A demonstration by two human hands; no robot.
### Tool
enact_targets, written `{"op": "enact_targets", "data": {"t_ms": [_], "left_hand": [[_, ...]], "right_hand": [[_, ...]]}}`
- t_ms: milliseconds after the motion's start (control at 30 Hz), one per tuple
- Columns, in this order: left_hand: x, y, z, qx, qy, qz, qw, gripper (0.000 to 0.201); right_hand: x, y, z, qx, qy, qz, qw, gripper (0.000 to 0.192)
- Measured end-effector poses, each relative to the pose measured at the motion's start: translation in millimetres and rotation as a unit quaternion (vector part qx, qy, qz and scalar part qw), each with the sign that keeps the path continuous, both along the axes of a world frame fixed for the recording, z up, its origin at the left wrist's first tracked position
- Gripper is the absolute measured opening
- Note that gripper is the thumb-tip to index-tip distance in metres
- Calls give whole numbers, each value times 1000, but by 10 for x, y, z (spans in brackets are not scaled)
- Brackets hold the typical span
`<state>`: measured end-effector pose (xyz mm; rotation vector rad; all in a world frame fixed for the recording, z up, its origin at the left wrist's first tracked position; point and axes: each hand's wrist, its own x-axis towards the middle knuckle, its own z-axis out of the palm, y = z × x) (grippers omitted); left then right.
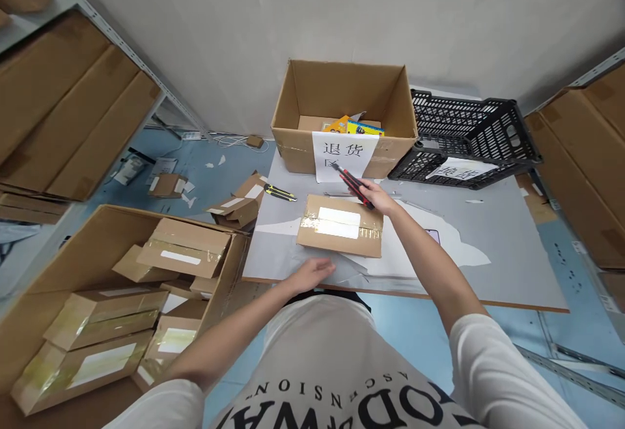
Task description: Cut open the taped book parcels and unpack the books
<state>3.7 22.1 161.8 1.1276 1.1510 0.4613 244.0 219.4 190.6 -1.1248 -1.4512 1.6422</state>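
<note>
A taped cardboard box with a white label lies on the grey table in front of me. My right hand is closed around a red and black utility knife, held over the box's far right corner and pointing away to the left. My left hand rests low by the near edge of the box, fingers stretched out and holding nothing. A yellow and black utility knife lies at the table's left edge. Part of a phone shows beside my right forearm.
Behind stands an open carton with colourful packages and a paper sign; right of it, a black plastic crate. A big carton of taped boxes stands at the left. White paper sheets cover part of the table. Shelves flank both sides.
</note>
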Motion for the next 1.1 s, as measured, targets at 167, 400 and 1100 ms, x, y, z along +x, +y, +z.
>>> {"op": "enact_targets", "data": {"t_ms": [167, 400, 1100], "left_hand": [[-249, 439, 251, 304, 274, -29, 912, 69], [-293, 900, 60, 402, 411, -141, 806, 127], [-229, 912, -169, 395, 337, -114, 847, 134]], "right_hand": [[638, -679, -53, 52, 21, -225, 973, 57], [821, -1873, -437, -80, -38, -291, 953, 75], [969, -2113, -453, -171, -31, -157, 972, 71]]}}
